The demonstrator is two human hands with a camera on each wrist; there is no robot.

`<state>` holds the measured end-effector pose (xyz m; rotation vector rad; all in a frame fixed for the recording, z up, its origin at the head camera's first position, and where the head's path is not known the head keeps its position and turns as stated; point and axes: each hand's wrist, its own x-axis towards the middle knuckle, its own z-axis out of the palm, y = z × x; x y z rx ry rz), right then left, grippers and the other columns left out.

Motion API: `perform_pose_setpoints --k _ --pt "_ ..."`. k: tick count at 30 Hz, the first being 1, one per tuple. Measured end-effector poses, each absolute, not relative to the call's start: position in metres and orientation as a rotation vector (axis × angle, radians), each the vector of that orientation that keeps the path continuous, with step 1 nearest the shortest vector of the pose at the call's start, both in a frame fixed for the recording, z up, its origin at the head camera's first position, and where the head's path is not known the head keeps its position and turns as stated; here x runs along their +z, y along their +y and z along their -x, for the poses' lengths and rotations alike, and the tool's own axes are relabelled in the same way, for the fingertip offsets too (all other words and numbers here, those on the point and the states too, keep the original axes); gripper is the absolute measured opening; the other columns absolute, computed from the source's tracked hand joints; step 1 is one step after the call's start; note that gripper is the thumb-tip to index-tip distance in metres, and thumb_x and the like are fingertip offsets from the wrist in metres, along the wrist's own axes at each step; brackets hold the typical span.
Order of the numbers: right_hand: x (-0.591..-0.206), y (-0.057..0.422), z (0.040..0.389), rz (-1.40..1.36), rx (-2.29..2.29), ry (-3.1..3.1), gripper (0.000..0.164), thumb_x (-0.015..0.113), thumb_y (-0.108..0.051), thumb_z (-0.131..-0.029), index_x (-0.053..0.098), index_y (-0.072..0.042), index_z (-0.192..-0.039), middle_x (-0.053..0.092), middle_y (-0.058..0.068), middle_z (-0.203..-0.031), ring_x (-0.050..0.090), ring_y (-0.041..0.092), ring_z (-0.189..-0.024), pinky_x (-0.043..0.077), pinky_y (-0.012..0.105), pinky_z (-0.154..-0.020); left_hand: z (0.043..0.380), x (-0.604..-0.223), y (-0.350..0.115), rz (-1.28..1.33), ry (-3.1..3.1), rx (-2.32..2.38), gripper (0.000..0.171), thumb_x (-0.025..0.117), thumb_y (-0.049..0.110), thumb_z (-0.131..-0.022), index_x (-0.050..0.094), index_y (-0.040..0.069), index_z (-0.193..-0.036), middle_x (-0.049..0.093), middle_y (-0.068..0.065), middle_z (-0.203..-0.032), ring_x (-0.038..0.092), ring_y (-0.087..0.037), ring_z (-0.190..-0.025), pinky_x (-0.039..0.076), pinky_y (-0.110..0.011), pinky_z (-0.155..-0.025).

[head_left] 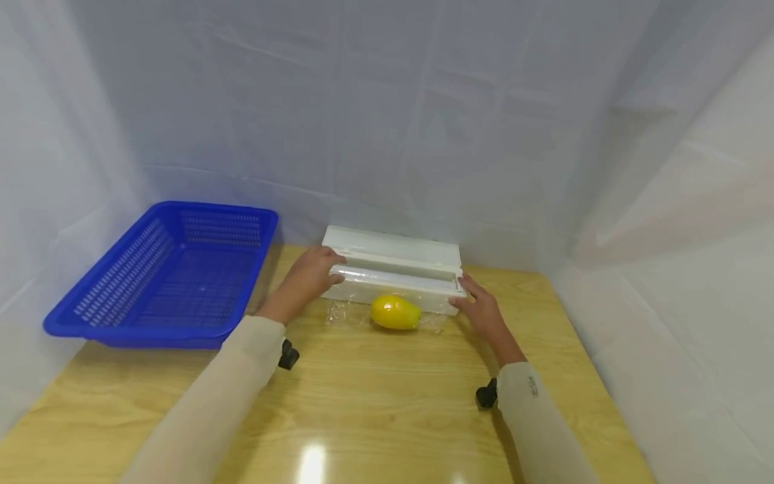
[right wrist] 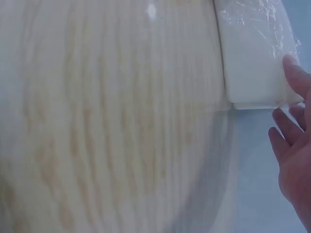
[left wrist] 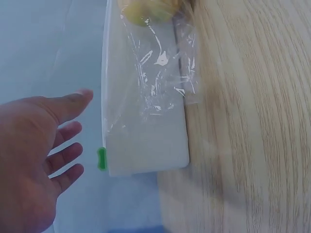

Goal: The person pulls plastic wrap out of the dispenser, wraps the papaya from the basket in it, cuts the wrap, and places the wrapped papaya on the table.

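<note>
A long white cling film dispenser (head_left: 399,296) lies on the table, its lid (head_left: 393,247) raised and a roll (head_left: 396,277) inside. Clear film (left wrist: 160,63) hangs down its front. Against that film sits a yellow, mango-shaped fruit (head_left: 392,312) with a greenish tip. My left hand (head_left: 311,272) is at the dispenser's left end; the left wrist view shows a gap between its loosely spread fingers and the box. At the opposite end is my right hand (head_left: 480,306), thumb at the upper front edge and the other fingers extended past the corner (right wrist: 286,121).
A large blue plastic basket (head_left: 242,323) stands at the left of the wooden table (head_left: 375,396). White sheeting (head_left: 387,134) rises behind the dispenser and along both sides. A small green slider (left wrist: 102,158) shows at the dispenser's left end.
</note>
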<state>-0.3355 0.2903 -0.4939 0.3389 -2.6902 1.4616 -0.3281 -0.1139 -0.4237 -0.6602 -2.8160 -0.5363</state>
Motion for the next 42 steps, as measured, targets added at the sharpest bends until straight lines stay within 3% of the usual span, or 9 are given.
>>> perform_pose_setpoints --k 11,16,22,29,34,38,42 --pt "-0.496 0.281 0.329 -0.407 1.422 -2.57 0.035 0.074 -0.012 -0.091 0.069 0.003 -0.123 0.036 0.021 -0.159 0.026 0.044 -0.149 0.032 0.06 -0.117 0.338 -0.442 -0.13 0.662 -2.865 -0.581 0.024 0.073 0.016 -0.092 0.074 0.003 -0.113 0.073 -0.014 -0.113 0.059 -0.037 -0.113 0.044 -0.053 -0.104" --pt "-0.496 0.275 0.327 -0.427 1.401 -2.48 0.025 0.075 -0.008 -0.089 0.073 0.004 -0.111 0.046 0.022 -0.152 0.029 0.045 -0.146 0.024 0.063 -0.119 0.337 -0.44 -0.132 0.621 -2.891 -0.699 0.023 0.071 0.015 -0.094 0.075 0.003 -0.112 0.073 -0.014 -0.112 0.056 -0.038 -0.116 0.043 -0.054 -0.106" --pt "-0.489 0.267 0.322 -0.459 1.423 -2.41 0.017 0.073 -0.004 -0.091 0.073 0.006 -0.104 0.056 0.026 -0.139 0.039 0.044 -0.137 0.028 0.059 -0.115 0.339 -0.44 -0.131 0.603 -2.877 -0.704 0.015 0.071 0.015 -0.094 0.077 0.006 -0.105 0.074 -0.011 -0.107 0.057 -0.035 -0.113 0.044 -0.052 -0.105" --pt "-0.497 0.265 0.322 -0.435 1.425 -2.396 0.011 0.072 -0.003 -0.091 0.074 0.003 -0.1 0.061 0.02 -0.132 0.043 0.038 -0.133 0.03 0.056 -0.114 0.335 -0.44 -0.129 0.59 -2.8 -0.68 0.012 0.071 0.012 -0.094 0.077 0.006 -0.102 0.07 -0.012 -0.103 0.056 -0.034 -0.105 0.046 -0.05 -0.095" --pt "-0.501 0.261 0.32 -0.406 1.409 -2.367 0.009 0.075 -0.002 -0.087 0.075 0.002 -0.096 0.063 0.02 -0.126 0.044 0.038 -0.13 0.03 0.056 -0.113 0.325 -0.439 -0.129 0.483 -2.825 -0.697 0.014 0.068 0.019 -0.097 0.076 0.011 -0.106 0.063 -0.008 -0.095 0.057 -0.026 -0.093 0.048 -0.043 -0.077" --pt "-0.504 0.26 0.32 -0.407 1.329 -2.34 0.011 0.078 0.0 -0.084 0.075 0.002 -0.094 0.064 0.02 -0.117 0.046 0.037 -0.122 0.035 0.051 -0.106 0.315 -0.438 -0.126 0.363 -2.839 -0.716 0.016 0.067 0.027 -0.098 0.076 0.018 -0.108 0.066 -0.002 -0.089 0.06 -0.02 -0.078 0.045 -0.039 -0.065" --pt "-0.501 0.257 0.317 -0.386 1.297 -2.369 0.01 0.077 -0.003 -0.086 0.076 -0.001 -0.096 0.062 0.016 -0.109 0.054 0.024 -0.096 0.045 0.033 -0.086 0.305 -0.436 -0.121 0.272 -2.869 -0.791 0.018 0.062 0.033 -0.1 0.073 0.022 -0.109 0.07 0.003 -0.082 0.059 -0.017 -0.069 0.041 -0.037 -0.064"
